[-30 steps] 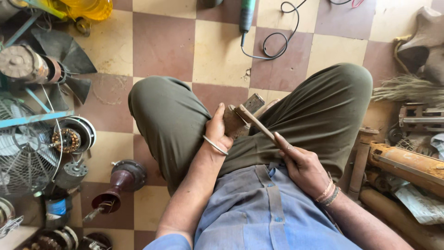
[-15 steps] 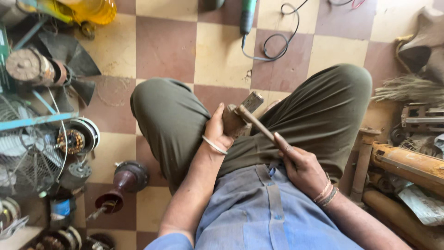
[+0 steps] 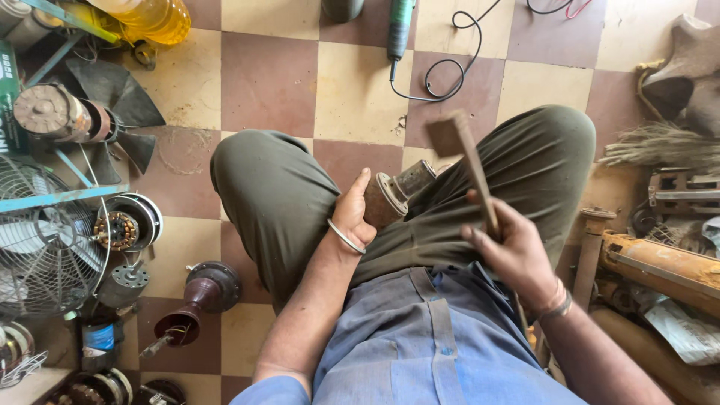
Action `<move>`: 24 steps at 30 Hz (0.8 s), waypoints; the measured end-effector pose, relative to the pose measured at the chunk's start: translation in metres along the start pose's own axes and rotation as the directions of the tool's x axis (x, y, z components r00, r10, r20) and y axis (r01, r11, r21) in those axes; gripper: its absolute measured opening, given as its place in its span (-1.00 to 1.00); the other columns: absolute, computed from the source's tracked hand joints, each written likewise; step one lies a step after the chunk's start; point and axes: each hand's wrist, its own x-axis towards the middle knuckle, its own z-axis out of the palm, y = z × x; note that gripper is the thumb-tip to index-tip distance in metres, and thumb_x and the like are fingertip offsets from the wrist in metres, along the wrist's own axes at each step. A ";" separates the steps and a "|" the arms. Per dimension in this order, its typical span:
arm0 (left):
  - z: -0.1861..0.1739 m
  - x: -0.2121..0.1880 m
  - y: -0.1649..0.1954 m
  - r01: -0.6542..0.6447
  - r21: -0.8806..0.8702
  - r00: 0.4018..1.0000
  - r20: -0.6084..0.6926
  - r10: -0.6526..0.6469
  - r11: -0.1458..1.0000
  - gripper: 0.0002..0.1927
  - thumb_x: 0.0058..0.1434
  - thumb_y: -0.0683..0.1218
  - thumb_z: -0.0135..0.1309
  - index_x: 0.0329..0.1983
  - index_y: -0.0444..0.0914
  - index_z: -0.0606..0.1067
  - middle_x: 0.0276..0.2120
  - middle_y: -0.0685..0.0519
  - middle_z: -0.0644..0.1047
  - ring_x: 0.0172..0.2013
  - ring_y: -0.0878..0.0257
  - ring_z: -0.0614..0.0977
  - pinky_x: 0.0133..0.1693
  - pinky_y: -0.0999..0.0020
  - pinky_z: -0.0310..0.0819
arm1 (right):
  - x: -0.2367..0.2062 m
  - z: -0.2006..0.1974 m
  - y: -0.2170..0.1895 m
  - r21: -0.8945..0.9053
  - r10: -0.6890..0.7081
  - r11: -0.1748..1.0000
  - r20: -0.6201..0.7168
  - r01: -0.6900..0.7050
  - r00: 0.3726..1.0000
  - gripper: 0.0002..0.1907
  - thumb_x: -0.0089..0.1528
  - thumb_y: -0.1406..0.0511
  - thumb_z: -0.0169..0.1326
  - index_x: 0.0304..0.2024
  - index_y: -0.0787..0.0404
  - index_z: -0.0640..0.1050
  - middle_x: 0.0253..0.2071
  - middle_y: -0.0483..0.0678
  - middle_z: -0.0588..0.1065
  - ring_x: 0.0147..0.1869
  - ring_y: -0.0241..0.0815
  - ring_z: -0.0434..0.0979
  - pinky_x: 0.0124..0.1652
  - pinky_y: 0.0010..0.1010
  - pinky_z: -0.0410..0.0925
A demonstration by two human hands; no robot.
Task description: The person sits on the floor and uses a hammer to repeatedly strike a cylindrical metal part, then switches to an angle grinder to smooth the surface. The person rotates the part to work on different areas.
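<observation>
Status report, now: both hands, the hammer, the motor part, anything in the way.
Left hand steadies the motor part in the lap. Right hand grips the hammer, head raised above the part. Nothing between hammer and part.

right hand (image 3: pixel 517 255): grips raised hammer (image 3: pixel 465 161) | left hand (image 3: pixel 352 214): steadies motor part (image 3: pixel 394 196)

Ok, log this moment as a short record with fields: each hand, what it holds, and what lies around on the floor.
Left hand: left hand grips a round rusty metal motor part resting in the lap
Right hand: right hand holds a wooden-handled hammer, head raised above the part
Hammer and part: apart, not touching
Posture: seated cross-legged on a checkered tile floor
Floor left: wire fan guard, dark fan blade, copper-wound stator, brown motor housing with shaft
Floor top: green power tool with black cord, yellow plastic bottle
</observation>
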 end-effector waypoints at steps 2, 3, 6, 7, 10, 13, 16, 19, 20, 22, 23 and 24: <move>0.005 -0.005 -0.002 0.025 0.043 1.000 -0.006 -0.025 0.999 -0.63 0.40 0.12 0.01 -0.10 -0.29 0.55 -0.22 -0.05 0.65 -0.25 0.08 0.70 -0.13 0.10 0.64 | 0.017 -0.007 -0.011 -0.054 0.080 0.995 -0.038 -0.082 0.996 -0.24 0.19 0.35 0.34 0.44 0.20 0.42 -0.41 -0.13 0.37 -0.42 -0.40 0.28 -0.44 -0.50 0.23; 0.008 -0.008 -0.003 0.033 0.067 0.999 -0.006 -0.032 0.997 -0.64 0.41 0.11 0.03 -0.10 -0.30 0.55 -0.23 -0.06 0.65 -0.26 0.08 0.70 -0.13 0.09 0.64 | 0.025 -0.010 -0.016 -0.078 0.113 0.990 -0.058 -0.118 0.992 -0.19 0.19 0.35 0.38 0.48 0.18 0.41 -0.43 -0.06 0.34 -0.45 -0.38 0.25 -0.47 -0.49 0.19; 0.019 -0.022 -0.007 0.100 0.071 0.993 0.050 -0.103 0.993 -0.62 0.41 0.12 0.03 -0.10 -0.30 0.55 -0.22 -0.07 0.65 -0.23 0.09 0.70 -0.10 0.09 0.64 | 0.041 -0.016 -0.026 0.209 -0.030 0.978 0.028 0.023 0.999 -0.22 0.10 0.36 0.35 0.37 0.24 0.39 -0.20 -0.19 0.62 -0.25 -0.58 0.54 -0.26 -0.72 0.41; 0.022 -0.026 -0.008 0.110 0.067 0.991 0.067 -0.114 0.992 -0.62 0.40 0.12 0.03 -0.09 -0.30 0.55 -0.21 -0.07 0.65 -0.22 0.09 0.70 -0.10 0.10 0.64 | 0.043 -0.018 -0.028 0.262 0.032 0.964 0.075 -0.050 0.997 -0.23 0.07 0.37 0.35 0.34 0.23 0.42 -0.19 -0.21 0.64 -0.33 -0.58 0.46 -0.38 -0.70 0.31; 0.028 -0.039 -0.013 0.139 0.042 0.986 0.091 -0.142 0.989 -0.61 0.40 0.13 0.01 -0.08 -0.30 0.56 -0.20 -0.08 0.66 -0.19 0.09 0.69 -0.07 0.11 0.62 | 0.043 -0.018 -0.029 0.331 0.140 0.920 0.218 -0.208 0.966 -0.26 0.01 0.40 0.34 0.29 0.19 0.51 -0.26 -0.23 0.61 -0.54 -0.54 0.27 -0.64 -0.63 0.09; 0.029 -0.044 -0.017 0.162 0.014 0.982 0.096 -0.162 0.987 -0.61 0.41 0.12 -0.02 -0.08 -0.31 0.55 -0.19 -0.08 0.65 -0.18 0.09 0.69 -0.04 0.10 0.61 | 0.041 -0.014 -0.026 0.278 0.087 0.948 0.244 -0.156 0.966 -0.35 0.06 0.39 0.36 0.24 0.22 0.57 -0.37 -0.20 0.52 -0.53 -0.55 0.28 -0.61 -0.65 0.13; 0.029 -0.045 -0.018 0.141 0.002 0.986 0.095 -0.140 0.990 -0.63 0.41 0.07 -0.05 -0.08 -0.33 0.55 -0.18 -0.08 0.65 -0.17 0.07 0.69 -0.02 0.11 0.59 | 0.040 -0.010 -0.020 0.235 0.031 0.969 0.202 -0.080 0.979 -0.51 0.12 0.37 0.35 0.11 0.30 0.60 -0.34 -0.25 0.54 -0.47 -0.59 0.36 -0.55 -0.67 0.24; 0.031 -0.047 -0.019 0.052 0.037 0.990 0.130 -0.056 0.998 -0.64 0.39 0.02 -0.07 -0.06 -0.38 0.54 -0.15 -0.10 0.64 -0.13 0.07 0.67 0.02 0.12 0.55 | 0.038 -0.012 -0.015 0.250 0.074 0.961 0.188 -0.121 0.979 -0.58 0.13 0.34 0.32 0.05 0.29 0.61 -0.45 -0.25 0.47 -0.61 -0.54 0.24 -0.65 -0.64 0.13; 0.032 -0.050 -0.020 0.019 0.056 0.989 0.148 -0.027 0.998 -0.64 0.38 0.00 -0.05 -0.04 -0.39 0.54 -0.13 -0.09 0.64 -0.10 0.08 0.67 0.05 0.14 0.54 | 0.036 -0.014 -0.013 0.300 0.078 0.944 0.193 -0.135 0.978 -0.58 0.13 0.34 0.31 0.05 0.31 0.61 -0.45 -0.24 0.48 -0.61 -0.53 0.24 -0.66 -0.64 0.11; 0.034 -0.057 -0.023 -0.172 0.239 0.984 0.090 0.155 0.956 -0.64 0.39 0.01 0.00 -0.02 -0.41 0.51 -0.11 -0.09 0.61 -0.07 0.11 0.63 0.09 0.15 0.49 | 0.033 -0.019 -0.009 0.386 0.074 0.910 0.213 -0.153 0.974 -0.57 0.14 0.34 0.29 0.05 0.33 0.59 -0.45 -0.24 0.48 -0.63 -0.53 0.22 -0.67 -0.64 0.09; 0.036 -0.062 -0.026 -0.296 0.408 0.951 0.042 0.306 0.864 -0.63 0.40 0.02 0.05 -0.02 -0.42 0.49 -0.12 -0.09 0.60 -0.07 0.12 0.61 0.10 0.13 0.45 | 0.031 -0.022 -0.008 0.422 0.067 0.893 0.220 -0.157 0.973 -0.57 0.14 0.35 0.28 0.06 0.34 0.58 -0.44 -0.25 0.48 -0.63 -0.53 0.22 -0.67 -0.64 0.08; 0.038 -0.066 -0.028 -0.382 0.571 0.893 0.026 0.449 0.727 -0.61 0.41 0.04 0.10 -0.02 -0.43 0.47 -0.13 -0.09 0.58 -0.07 0.13 0.58 0.11 0.12 0.41 | 0.030 -0.026 -0.007 0.460 0.063 0.873 0.220 -0.160 0.973 -0.56 0.14 0.35 0.28 0.06 0.35 0.57 -0.44 -0.25 0.48 -0.64 -0.53 0.21 -0.68 -0.64 0.08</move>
